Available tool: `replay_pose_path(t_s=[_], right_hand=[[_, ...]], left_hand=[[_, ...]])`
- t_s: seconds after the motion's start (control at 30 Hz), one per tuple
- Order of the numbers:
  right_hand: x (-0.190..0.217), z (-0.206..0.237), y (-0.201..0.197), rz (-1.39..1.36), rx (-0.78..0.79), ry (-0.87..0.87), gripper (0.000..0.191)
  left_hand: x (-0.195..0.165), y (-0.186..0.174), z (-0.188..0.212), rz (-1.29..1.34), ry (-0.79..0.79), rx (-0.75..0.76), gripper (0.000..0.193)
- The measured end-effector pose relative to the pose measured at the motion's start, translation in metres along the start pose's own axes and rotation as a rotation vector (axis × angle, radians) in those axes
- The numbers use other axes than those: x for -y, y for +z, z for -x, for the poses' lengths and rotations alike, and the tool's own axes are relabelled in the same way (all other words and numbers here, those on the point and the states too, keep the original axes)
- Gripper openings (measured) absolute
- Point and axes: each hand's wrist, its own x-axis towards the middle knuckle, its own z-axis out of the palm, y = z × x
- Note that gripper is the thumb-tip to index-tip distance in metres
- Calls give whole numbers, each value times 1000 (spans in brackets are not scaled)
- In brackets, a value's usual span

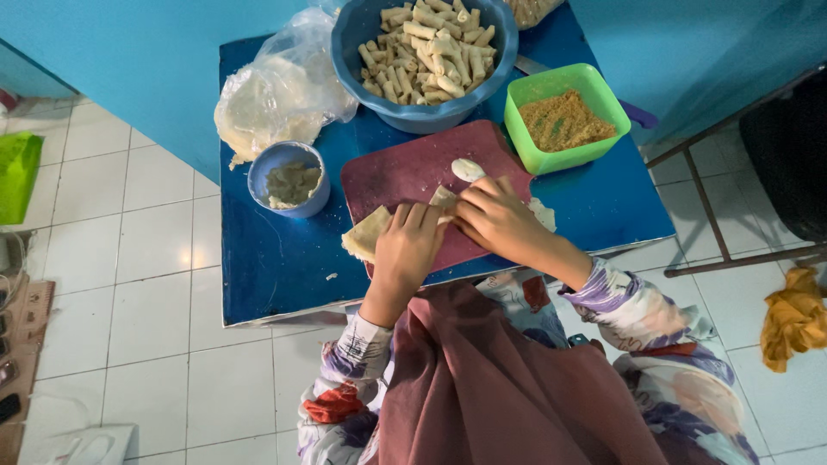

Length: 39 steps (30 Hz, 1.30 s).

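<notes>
Both hands are working on a maroon cutting board (405, 168): left hand (410, 244) & right hand (493, 215) are closing narrow around a thin wrapper (369, 232) at board's near edge, rolling it. Uneven pressure is likely risking a tear, filling leaking.

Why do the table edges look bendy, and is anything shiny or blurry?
Head view: the wide lens bows the blue square table; even, soft light, faint shadows; glare on the clear plastic bag; left hand and right hand on the pale wrapper look sharp; the dark red cloth nearest the camera is soft.
</notes>
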Motion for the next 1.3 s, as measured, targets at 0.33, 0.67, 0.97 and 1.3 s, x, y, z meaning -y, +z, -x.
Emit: replay_pose_path(t_s=[0.33, 0.67, 0.97, 1.3], right_hand=[[2, -3, 8, 100, -59, 60, 24], [1, -5, 15, 201, -96, 27, 20], [9, -2, 9, 217, -106, 8, 25], [11, 1, 8, -102, -97, 160, 24]], left_hand=[[3, 7, -7, -51, -41, 10, 9], [-1, 5, -12, -80, -40, -63, 25], [2, 13, -5, -193, 50, -47, 39], [-4, 4, 2, -277, 28, 28, 46]])
